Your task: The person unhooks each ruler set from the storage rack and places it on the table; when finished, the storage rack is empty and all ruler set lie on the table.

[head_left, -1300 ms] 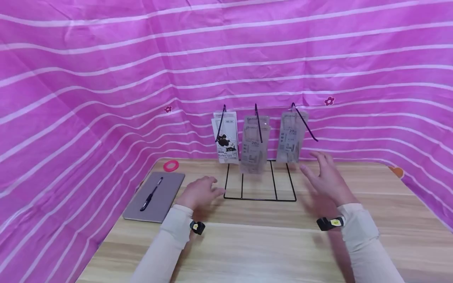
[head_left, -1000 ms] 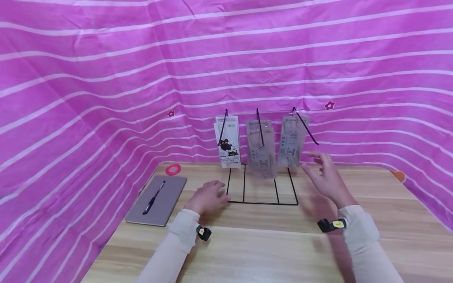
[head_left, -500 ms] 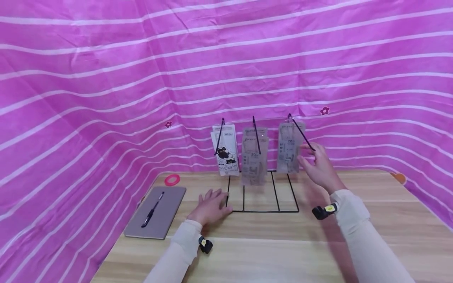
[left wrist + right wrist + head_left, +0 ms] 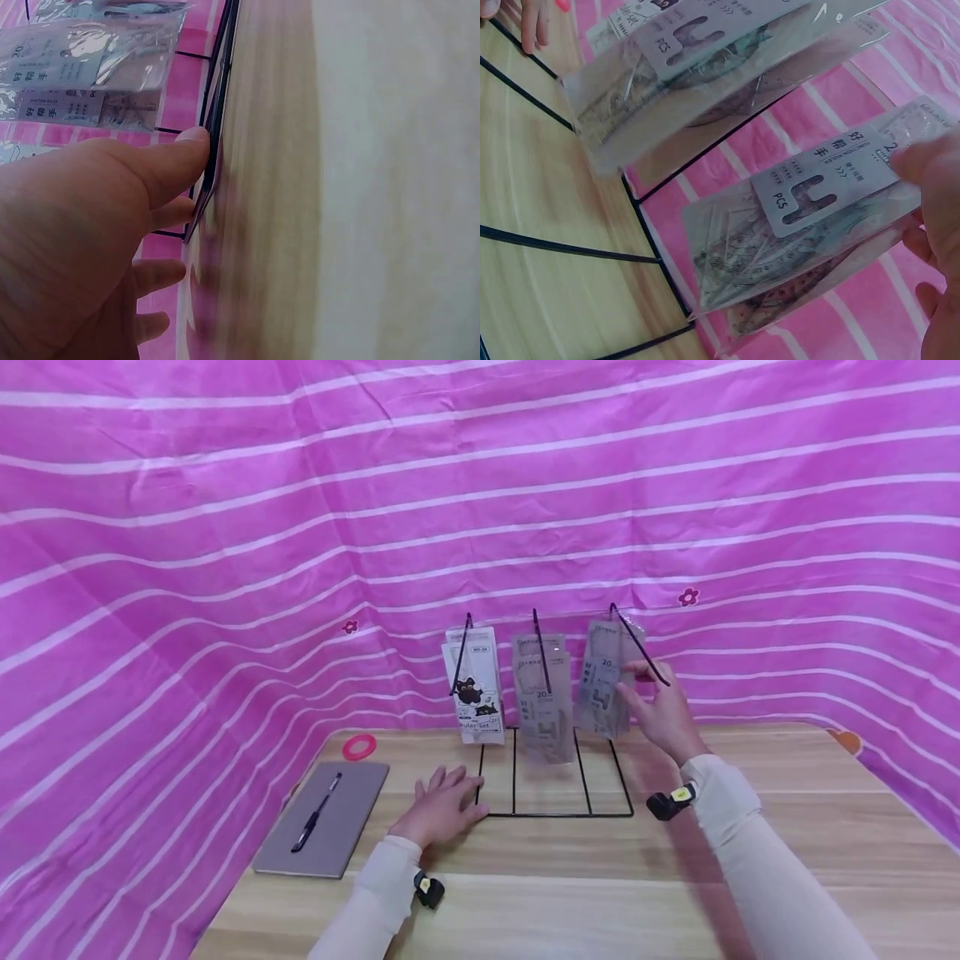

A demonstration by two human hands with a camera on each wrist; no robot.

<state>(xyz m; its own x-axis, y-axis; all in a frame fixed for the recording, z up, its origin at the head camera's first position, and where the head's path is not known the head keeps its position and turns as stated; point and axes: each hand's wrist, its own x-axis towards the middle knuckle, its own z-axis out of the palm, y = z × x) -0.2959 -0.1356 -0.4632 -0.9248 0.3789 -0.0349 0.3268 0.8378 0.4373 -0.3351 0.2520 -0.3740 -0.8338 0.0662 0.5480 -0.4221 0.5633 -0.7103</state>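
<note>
Here the right hand point(image 4: 660, 710) pinches the packet point(image 4: 603, 689) hanging on the right hook point(image 4: 637, 639), the flat left hand point(image 4: 442, 806) steadies the rack base point(image 4: 555, 812); a crooked pull could tear its hole.

table point(image 4: 570, 893): wood | on it: grey notebook point(image 4: 322, 831) under pen point(image 4: 315, 812); pink ring point(image 4: 359, 747); wire rack point(image 4: 555, 814)

The left hanging packet point(image 4: 474, 685) reads "Ruler Set" low down and "NO-34" on top. The middle packet point(image 4: 543, 697) and the right packet point(image 4: 603, 685) each show "20"; the right packet's label point(image 4: 821, 187) reads "PCS"
</note>
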